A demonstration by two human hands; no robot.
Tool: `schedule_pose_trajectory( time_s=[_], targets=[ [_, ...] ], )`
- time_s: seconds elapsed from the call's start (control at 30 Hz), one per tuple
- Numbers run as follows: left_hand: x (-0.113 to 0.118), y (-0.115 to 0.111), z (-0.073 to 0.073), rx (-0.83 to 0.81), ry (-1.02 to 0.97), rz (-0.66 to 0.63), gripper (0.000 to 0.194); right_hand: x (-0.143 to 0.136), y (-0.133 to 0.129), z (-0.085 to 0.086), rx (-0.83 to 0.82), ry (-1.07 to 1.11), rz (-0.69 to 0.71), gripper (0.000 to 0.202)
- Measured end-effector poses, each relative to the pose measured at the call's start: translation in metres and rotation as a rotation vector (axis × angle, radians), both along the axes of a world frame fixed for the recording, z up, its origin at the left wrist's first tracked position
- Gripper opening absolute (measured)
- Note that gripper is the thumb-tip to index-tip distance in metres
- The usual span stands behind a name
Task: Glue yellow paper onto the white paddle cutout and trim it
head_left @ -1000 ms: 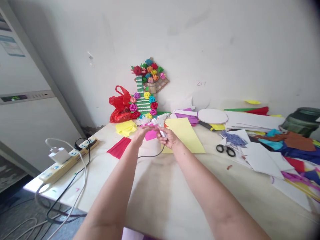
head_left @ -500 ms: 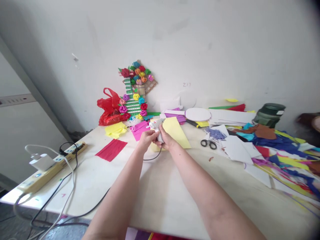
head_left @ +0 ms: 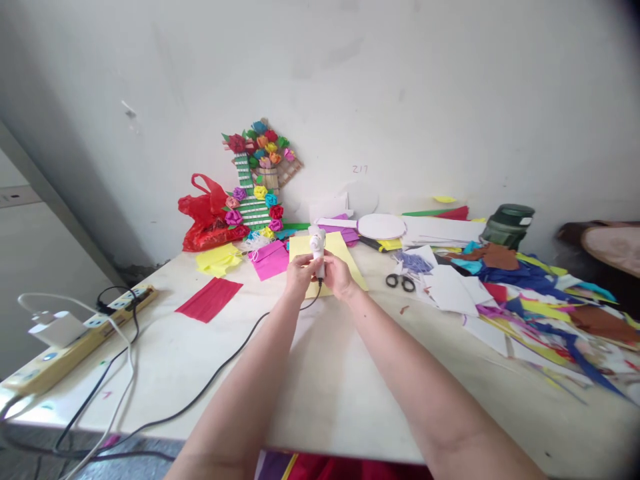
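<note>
A white hot glue gun (head_left: 317, 244) with a black cord at its base is held upright over the table. My left hand (head_left: 301, 272) closes round its handle from the left, and my right hand (head_left: 338, 273) grips it from the right. Beneath and behind the hands lies a pale yellow paper sheet (head_left: 353, 268). To their left are a magenta paper piece (head_left: 270, 261) and a red crepe paper piece (head_left: 209, 300). Black-handled scissors (head_left: 401, 283) rest to the right of my right hand.
A power strip (head_left: 83, 347) with a white charger (head_left: 57, 329) runs along the left edge, cords trailing. At the back stand a red plastic bag (head_left: 210, 217) and a paper-flower craft (head_left: 255, 207). Coloured scraps (head_left: 545, 293) and a dark green jar (head_left: 507, 227) occupy the right.
The glue gun has turned from pointing left to facing away from me, both hands staying on it. The view has swung slightly right.
</note>
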State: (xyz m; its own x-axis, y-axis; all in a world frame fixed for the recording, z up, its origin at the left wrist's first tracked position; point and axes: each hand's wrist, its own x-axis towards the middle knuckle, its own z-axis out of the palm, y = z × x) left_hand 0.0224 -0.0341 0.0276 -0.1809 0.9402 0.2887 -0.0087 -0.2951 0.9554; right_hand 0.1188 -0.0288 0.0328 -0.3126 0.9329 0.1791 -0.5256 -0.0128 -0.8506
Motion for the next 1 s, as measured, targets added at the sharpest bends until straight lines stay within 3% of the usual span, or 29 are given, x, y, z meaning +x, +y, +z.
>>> schedule_pose_trajectory(
  time_s=[0.07, 0.17, 0.33, 0.63, 0.83, 1.0],
  targets=[
    [0.001, 0.002, -0.003, 0.031, 0.058, -0.011, 0.028, 0.006, -0.003, 0.000, 0.039, -0.030, -0.031, 0.028],
    [-0.005, 0.004, -0.006, 0.072, 0.173, -0.111, 0.026, 0.013, -0.004, -0.002, 0.066, -0.162, -0.207, 0.031],
    [-0.025, 0.004, -0.013, 0.046, 0.562, -0.210, 0.028, 0.028, 0.005, -0.011, 0.036, -0.266, -0.421, 0.037],
    [-0.029, 0.000, -0.022, 0.100, 0.860, -0.240, 0.035, 0.037, 0.015, -0.034, -0.107, -0.345, -0.399, 0.030],
    [-0.033, -0.002, -0.021, 0.097, 0.920, -0.296, 0.042, 0.036, 0.017, -0.042, -0.042, -0.458, -0.443, 0.026],
    [-0.032, 0.001, -0.026, 0.215, 0.919, -0.317, 0.042, 0.038, 0.016, -0.042, -0.077, -0.389, -0.438, 0.026]
  ],
)
